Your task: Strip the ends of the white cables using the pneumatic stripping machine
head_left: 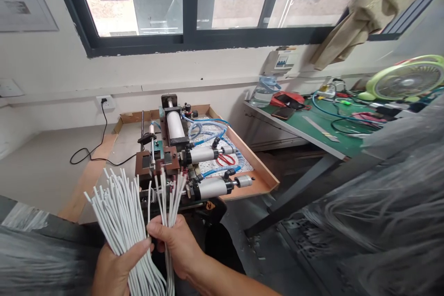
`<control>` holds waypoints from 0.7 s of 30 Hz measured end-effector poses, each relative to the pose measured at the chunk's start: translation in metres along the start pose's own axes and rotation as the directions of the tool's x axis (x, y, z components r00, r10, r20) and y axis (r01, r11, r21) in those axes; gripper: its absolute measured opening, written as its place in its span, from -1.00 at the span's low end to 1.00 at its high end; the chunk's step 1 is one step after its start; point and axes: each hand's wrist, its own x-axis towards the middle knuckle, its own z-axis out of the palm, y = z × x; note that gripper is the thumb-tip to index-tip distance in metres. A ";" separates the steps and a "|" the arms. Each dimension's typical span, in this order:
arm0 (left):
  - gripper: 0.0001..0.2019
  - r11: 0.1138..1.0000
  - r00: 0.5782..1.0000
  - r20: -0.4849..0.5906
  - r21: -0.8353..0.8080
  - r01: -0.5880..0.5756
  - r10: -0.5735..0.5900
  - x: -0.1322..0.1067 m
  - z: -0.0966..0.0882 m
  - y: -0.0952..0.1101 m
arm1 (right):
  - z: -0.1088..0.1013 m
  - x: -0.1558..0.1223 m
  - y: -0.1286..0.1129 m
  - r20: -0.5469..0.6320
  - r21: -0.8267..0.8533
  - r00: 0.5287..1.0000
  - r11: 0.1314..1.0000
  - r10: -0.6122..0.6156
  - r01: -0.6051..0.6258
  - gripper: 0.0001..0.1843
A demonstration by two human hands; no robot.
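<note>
My left hand [116,266] is closed round a thick bundle of white cable pieces [118,210] that fans upward and to the left. My right hand [175,245] pinches a smaller bunch of the same white cables [171,199], their upper ends standing just in front of the jaws of a small pneumatic machine [173,157]. The machine has a brown block front, silver air cylinders [211,187] and blue hoses, and it sits on a wooden tray [258,173] on the bench.
Red-handled scissors [226,159] lie on the tray. A black power cord [90,150] runs to a wall socket. At right stands a green table [333,136] with a water bottle, tools, cables and a green fan [405,78]. Bagged cable bundles [391,212] fill the right side.
</note>
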 end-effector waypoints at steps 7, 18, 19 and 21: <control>-0.77 0.998 0.998 0.005 0.010 0.058 -0.058 0.004 -0.010 -0.002 | -0.003 0.001 -0.001 -0.163 0.028 0.984 0.996 -0.077 0.082 -0.79; -0.67 0.999 0.995 -0.085 -0.005 0.044 -0.045 0.004 -0.004 0.000 | 0.001 0.011 -0.002 -0.237 0.138 0.971 0.990 0.031 0.002 -0.80; -0.68 0.999 0.995 -0.093 -0.001 0.043 -0.043 0.004 -0.004 0.000 | 0.001 0.012 -0.002 -0.240 0.148 0.970 0.989 0.051 -0.015 -0.81; -0.70 0.999 0.995 -0.087 0.016 0.042 -0.041 0.003 -0.005 -0.001 | 0.003 0.012 -0.002 -0.238 0.170 0.967 0.984 0.088 -0.047 -0.80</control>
